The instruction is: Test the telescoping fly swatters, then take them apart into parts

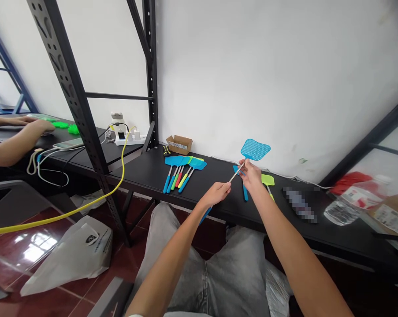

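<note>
A blue fly swatter (255, 150) with a thin metal rod is held up over the black table, its mesh head pointing away from me. My left hand (219, 193) is closed around the lower rod, and the blue handle shows below it. My right hand (250, 172) pinches the rod just under the head. Behind my right hand, another blue swatter (245, 192) lies partly hidden on the table, and a lime green swatter (268, 179) lies to its right. Left of my hands, several fly swatters (182, 169) with blue, green, red and yellow handles lie fanned together.
A small open cardboard box (179, 144) and a black-yellow object (166, 151) stand behind the fanned swatters. A plastic bottle (344, 211) lies at the right. Black shelf posts (69, 88) and a yellow cable (123, 163) are on the left, near another person's hands (36, 125).
</note>
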`<state>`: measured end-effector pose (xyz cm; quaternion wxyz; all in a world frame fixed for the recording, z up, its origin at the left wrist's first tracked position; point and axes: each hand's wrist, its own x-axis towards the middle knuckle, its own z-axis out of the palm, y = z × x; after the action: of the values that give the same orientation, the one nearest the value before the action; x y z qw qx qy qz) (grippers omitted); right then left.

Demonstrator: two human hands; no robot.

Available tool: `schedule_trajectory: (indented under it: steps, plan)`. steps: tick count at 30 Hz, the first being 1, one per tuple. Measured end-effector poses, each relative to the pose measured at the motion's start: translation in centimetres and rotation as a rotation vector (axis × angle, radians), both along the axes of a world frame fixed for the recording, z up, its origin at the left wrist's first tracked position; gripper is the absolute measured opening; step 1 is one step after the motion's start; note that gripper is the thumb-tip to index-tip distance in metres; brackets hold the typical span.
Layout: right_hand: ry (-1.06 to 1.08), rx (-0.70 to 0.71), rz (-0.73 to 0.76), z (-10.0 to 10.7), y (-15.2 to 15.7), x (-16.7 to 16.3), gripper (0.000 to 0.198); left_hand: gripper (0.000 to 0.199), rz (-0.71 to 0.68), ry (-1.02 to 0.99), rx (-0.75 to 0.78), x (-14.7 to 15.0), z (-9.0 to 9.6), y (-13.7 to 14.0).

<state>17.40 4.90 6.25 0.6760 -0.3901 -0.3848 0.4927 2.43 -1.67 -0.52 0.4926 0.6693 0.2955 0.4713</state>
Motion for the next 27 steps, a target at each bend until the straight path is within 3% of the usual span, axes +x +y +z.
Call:
schedule_trajectory:
  steps: [4,7,9,12,27]
  plan:
    - [-0.209,-0.011,0.203,-0.1,-1.6,-0.5,0.028,0.05,0.089,-0.057,0.002,-0.2,0.0,0.0]
    - [-0.383,-0.054,0.42,-1.4,-2.8,-1.5,0.034,0.052,0.161,-0.06,0.004,-0.2,-0.1,0.3]
    - [-0.419,-0.057,0.49,-2.5,-3.3,-2.1,0.038,0.053,0.177,-0.047,0.016,-0.3,-0.2,0.4]
    - [-0.394,-0.035,0.463,-3.3,-3.5,-2.7,0.043,0.052,0.165,-0.047,0.029,-0.2,-0.2,0.4]
    - [-0.288,-0.026,0.216,-3.2,-2.7,-2.2,0.043,0.051,0.187,0.051,0.015,0.6,0.1,0.1]
